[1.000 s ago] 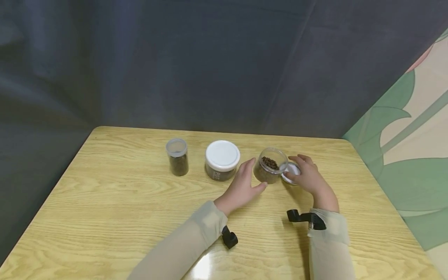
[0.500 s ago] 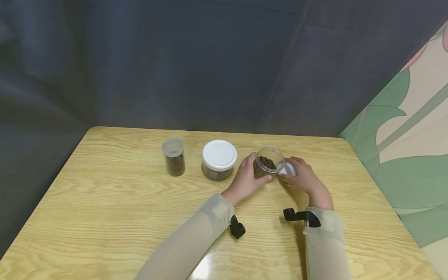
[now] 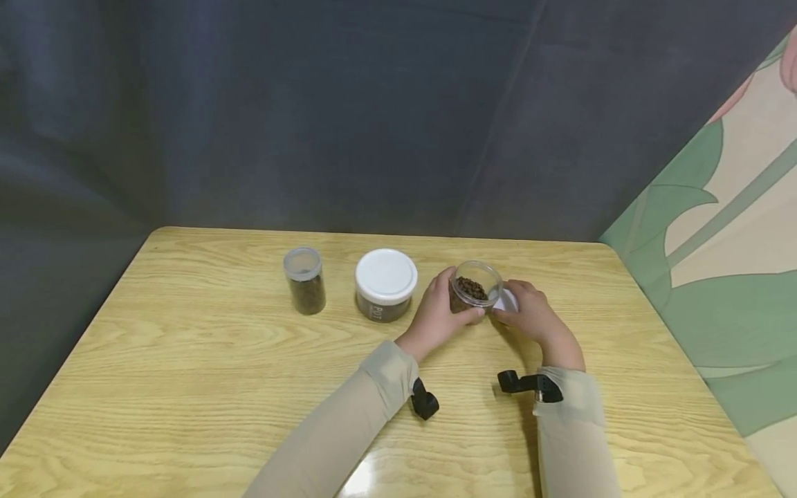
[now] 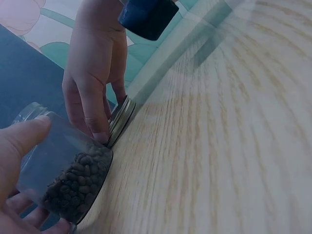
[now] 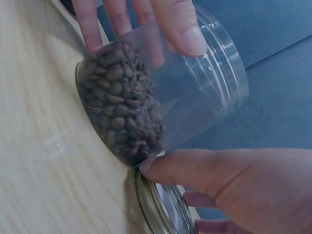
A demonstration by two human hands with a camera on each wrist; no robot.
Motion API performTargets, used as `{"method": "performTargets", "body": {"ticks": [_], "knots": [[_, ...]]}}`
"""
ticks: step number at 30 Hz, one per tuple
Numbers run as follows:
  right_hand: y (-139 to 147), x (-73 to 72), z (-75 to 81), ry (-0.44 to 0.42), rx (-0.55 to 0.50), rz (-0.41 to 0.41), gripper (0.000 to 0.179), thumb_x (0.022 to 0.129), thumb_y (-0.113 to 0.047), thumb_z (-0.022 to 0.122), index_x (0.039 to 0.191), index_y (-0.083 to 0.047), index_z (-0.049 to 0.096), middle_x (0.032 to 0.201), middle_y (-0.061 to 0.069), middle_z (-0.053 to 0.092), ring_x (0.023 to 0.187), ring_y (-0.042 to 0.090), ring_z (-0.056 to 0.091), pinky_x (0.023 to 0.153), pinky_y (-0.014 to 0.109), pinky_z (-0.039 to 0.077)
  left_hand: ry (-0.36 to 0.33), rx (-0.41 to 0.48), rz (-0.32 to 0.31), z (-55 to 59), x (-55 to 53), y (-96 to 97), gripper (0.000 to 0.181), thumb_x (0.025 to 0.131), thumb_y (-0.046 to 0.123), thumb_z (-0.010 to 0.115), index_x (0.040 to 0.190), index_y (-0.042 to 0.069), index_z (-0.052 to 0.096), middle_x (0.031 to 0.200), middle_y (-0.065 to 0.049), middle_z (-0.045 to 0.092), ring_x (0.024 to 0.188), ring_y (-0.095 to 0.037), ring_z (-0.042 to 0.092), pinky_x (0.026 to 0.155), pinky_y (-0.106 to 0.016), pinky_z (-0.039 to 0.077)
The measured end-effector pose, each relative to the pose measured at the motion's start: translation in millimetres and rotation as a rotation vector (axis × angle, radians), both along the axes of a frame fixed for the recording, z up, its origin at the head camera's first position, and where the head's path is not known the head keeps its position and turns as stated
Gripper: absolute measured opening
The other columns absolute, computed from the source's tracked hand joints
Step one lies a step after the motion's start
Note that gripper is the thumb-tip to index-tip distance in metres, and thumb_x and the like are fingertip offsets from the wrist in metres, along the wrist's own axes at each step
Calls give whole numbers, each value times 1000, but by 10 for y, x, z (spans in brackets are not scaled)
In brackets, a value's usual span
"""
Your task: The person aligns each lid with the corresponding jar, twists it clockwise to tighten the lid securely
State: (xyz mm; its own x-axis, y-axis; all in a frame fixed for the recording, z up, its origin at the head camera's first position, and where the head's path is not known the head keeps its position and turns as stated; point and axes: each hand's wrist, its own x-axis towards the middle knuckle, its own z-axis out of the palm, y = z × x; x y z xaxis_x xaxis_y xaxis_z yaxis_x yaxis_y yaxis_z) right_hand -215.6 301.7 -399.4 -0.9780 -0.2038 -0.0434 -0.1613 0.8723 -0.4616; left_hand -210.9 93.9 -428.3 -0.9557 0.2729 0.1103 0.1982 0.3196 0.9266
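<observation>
My left hand (image 3: 436,317) grips an uncapped clear jar (image 3: 476,304) from its left side, thumb in front. Roasted coffee beans (image 5: 117,107) fill about the lower half of it. The jar stands upright on the table. Flat on the wood, close against the jar's right side, lies a round lid (image 5: 150,199) with a metal rim and a white face. My right hand (image 3: 537,317) holds this lid by its edge, thumb on the jar side and fingers on the far side, as the left wrist view also shows; part of the lid is hidden under the hand.
Left of the jar stands a wide dark-bodied tub (image 3: 382,310) with a white lid and printed lettering. Farther left is a narrow clear canister (image 3: 306,290) with dark contents. A dark curtain (image 3: 349,124) hangs behind the wooden table (image 3: 187,360); a leaf-patterned panel (image 3: 735,297) borders the right.
My left hand has moved right and taken hold of the jar, its fingers and thumb now round it. My right hand has closed in on the lid. The whole view has shifted slightly.
</observation>
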Motion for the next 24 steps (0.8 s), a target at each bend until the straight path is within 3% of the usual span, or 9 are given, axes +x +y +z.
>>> {"method": "performTargets", "body": {"ticks": [13,24], "knots": [[2,-7,-22,41,7,7,59,91,-17,72,139,9,51,142,37,43,123,58,43,94,69,47,24,-11,38,7,-3,-27,86,84,31,86,152,7,38,149,-13,48,137,-26,47,116,-39,40],[-13,10,-7,20,8,-35,63,90,-17,72,144,4,48,143,38,40,123,56,41,94,71,45,36,-30,4,-14,62,-103,89,83,33,87,153,9,38,148,-12,48,135,-26,49,115,-41,41]]}}
